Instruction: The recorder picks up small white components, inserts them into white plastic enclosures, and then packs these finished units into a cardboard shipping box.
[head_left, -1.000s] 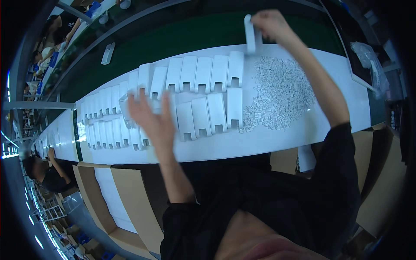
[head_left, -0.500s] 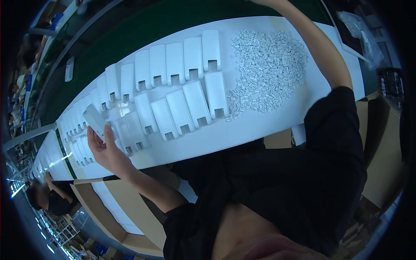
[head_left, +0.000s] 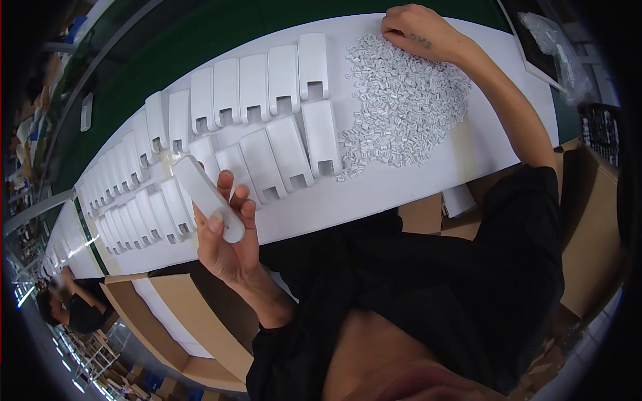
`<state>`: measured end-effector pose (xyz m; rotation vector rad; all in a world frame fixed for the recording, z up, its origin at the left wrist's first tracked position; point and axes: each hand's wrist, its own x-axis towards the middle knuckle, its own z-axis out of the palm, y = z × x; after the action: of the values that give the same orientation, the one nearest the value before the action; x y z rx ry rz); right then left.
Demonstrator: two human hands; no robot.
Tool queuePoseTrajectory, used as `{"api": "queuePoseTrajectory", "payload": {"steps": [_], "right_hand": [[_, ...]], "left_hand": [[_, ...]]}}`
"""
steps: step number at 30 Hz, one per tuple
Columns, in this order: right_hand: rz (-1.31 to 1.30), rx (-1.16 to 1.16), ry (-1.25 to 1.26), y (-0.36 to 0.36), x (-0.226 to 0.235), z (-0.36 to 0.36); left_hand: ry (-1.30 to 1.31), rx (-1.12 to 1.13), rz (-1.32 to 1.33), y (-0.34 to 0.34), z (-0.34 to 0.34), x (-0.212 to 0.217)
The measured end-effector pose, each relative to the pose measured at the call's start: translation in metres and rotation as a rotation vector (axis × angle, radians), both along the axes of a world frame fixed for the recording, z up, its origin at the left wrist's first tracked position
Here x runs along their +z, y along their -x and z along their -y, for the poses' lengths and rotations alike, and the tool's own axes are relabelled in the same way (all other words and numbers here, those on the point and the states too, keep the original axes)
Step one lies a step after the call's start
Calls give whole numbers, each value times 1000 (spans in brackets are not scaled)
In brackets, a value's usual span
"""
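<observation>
My left hand [head_left: 231, 250] is closed round a long white plastic cover [head_left: 208, 197] with a rounded end, raised and tilted above the near table edge. Some of that hand's fingers stick up behind the cover. At the far edge of a heap of tiny white plastic clips [head_left: 414, 107], my right hand [head_left: 421, 32] reaches down with its fingers curled together. Its fingertips are largely hidden, so I cannot make out what they pinch. Two long rows of white plastic covers [head_left: 254, 87] with square notches lie on the table to the left of the heap.
The white table [head_left: 321, 200] borders a green surface [head_left: 134, 80] on its far side. Open cardboard boxes [head_left: 167, 321] stand below the near edge, left and right. A clear plastic bag [head_left: 558, 57] lies far right. Another person [head_left: 77, 304] works at the far left.
My left hand has lifted the cover from among the rows and brought it right, toward me. My right hand has come back from beyond the far edge to the heap of clips.
</observation>
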<state>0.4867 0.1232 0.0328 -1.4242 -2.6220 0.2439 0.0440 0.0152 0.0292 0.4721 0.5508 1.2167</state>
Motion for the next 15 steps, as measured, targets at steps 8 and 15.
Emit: {"api": "queuePoseTrajectory", "payload": {"steps": [8,15], "right_hand": [[-74,-126,61,-2,-10,3],[-129,-247,137,4,-14,3]], "left_hand": [[-83,-59,-62,-8,4,0],[-99,-161,186,-14,2,-7]]}}
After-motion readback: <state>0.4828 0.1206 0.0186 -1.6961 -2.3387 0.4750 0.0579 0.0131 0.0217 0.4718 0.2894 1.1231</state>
